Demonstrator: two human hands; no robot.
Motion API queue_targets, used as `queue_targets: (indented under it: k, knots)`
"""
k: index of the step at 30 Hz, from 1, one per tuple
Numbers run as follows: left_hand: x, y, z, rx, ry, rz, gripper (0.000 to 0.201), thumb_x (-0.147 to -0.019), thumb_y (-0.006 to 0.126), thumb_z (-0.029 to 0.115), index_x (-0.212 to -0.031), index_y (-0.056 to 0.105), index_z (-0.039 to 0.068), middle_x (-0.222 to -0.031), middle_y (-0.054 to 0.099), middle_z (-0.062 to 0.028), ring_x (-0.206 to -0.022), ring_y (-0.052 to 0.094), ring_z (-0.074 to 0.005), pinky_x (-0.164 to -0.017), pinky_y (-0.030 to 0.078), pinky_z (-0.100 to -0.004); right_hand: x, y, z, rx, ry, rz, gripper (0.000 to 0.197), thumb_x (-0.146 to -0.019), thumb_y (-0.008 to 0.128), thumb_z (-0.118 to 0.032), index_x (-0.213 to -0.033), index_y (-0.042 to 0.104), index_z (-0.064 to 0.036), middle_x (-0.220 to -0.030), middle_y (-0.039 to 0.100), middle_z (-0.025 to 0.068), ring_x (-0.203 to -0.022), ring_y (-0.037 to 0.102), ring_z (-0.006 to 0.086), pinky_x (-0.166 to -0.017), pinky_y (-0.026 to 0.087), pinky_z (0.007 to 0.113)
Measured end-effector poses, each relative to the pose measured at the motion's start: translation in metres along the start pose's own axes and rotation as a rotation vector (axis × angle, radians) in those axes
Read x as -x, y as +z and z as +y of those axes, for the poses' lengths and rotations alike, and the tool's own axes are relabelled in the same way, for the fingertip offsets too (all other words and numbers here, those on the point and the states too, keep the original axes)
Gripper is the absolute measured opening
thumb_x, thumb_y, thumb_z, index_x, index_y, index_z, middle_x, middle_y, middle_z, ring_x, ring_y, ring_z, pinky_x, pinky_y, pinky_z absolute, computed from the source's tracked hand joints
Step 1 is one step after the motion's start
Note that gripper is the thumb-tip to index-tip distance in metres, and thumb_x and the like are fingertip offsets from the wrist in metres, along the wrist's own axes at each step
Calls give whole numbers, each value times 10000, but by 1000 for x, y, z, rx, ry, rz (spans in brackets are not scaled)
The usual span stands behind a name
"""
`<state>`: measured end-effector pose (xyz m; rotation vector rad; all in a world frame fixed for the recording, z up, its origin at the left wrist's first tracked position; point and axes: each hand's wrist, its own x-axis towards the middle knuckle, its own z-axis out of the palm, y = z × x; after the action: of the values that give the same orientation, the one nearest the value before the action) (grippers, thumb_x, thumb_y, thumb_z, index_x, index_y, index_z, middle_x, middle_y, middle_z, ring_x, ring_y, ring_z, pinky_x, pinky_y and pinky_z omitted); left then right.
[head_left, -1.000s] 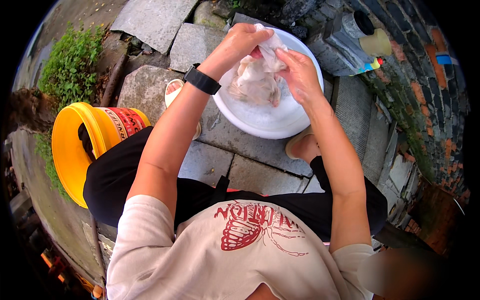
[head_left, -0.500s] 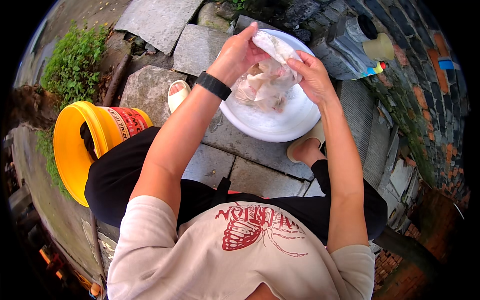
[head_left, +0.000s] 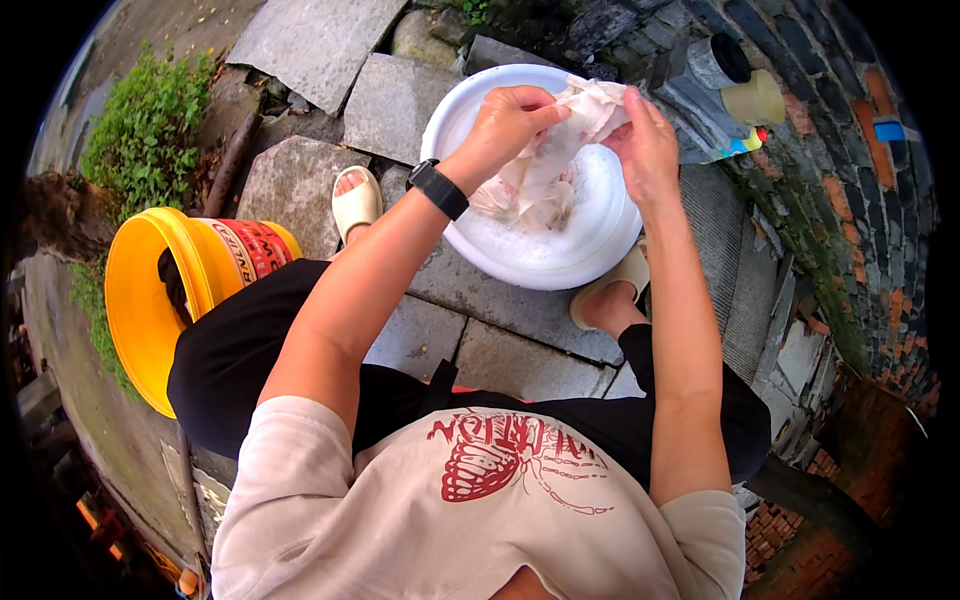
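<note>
A wet, pale cloth (head_left: pixel 545 185) with pinkish patches is held up over a white basin (head_left: pixel 455 120). Its lower part hangs down into soapy suds (head_left: pixel 590 225). My left hand (head_left: pixel 515 125), with a black band on the wrist, pinches the cloth's upper left part between thumb and fingers. At the upper right of the cloth, my right hand (head_left: pixel 645 145) grips a bunched part, its thumb side toward the basin. The cloth is too crumpled to tell what garment or piece it is.
A yellow bucket (head_left: pixel 135 300) with dark cloth inside lies tipped beside my left knee. Stone slabs (head_left: pixel 400 100) pave the ground. Containers (head_left: pixel 750 95) stand on a block at the right, near a brick wall (head_left: pixel 860 170). Green plants (head_left: pixel 145 130) grow at the left.
My left hand has moved right and down, closer to the right hand, and turned knuckles up. My right hand has shifted slightly right and up. The cloth is bunched differently between them.
</note>
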<state>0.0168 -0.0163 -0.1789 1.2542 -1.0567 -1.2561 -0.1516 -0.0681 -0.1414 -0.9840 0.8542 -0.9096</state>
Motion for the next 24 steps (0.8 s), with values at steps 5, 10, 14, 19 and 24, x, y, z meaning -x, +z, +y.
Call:
queue_targets:
  k: [5,10,14,19,24]
  knots:
    - [7,15,5,-331,358,382,235,-804,658,224,-785,639,-10,-712,611,-54,-643,547,-83,-587,444,-227,-2,3,4,-19,-25,39,296,-931,477,-251,-994,586,17,-908,631,90,-768,613,150,-728,503,304]
    - [14,27,14,-368,316,237,248,-783,682,229,-789,632,-14,-693,618,-66,-642,567,-93,-561,459,-233,5,12,7,118,-1,-32,237,-919,491,-193,-962,605,10,-873,632,65,-765,603,120,-728,494,277]
    - [7,22,6,16,118,153,190,-815,640,195,-821,615,7,-701,600,-27,-628,538,-81,-573,440,-216,2,11,13,-46,-39,43,224,-905,524,-184,-989,593,12,-902,624,87,-782,602,146,-739,493,293]
    - [-9,-11,7,359,-93,305,178,-874,539,194,-917,543,21,-752,555,-4,-671,526,-84,-592,440,-215,-18,-33,6,-344,176,117,296,-898,541,-265,-1037,565,-4,-992,606,99,-885,590,195,-809,479,347]
    - [-17,-52,30,317,78,205,194,-877,542,219,-903,539,27,-773,567,-13,-674,541,-96,-601,457,-234,-2,-33,-44,831,0,-462,262,-811,594,-175,-1023,585,-22,-920,603,65,-852,580,177,-761,459,309]
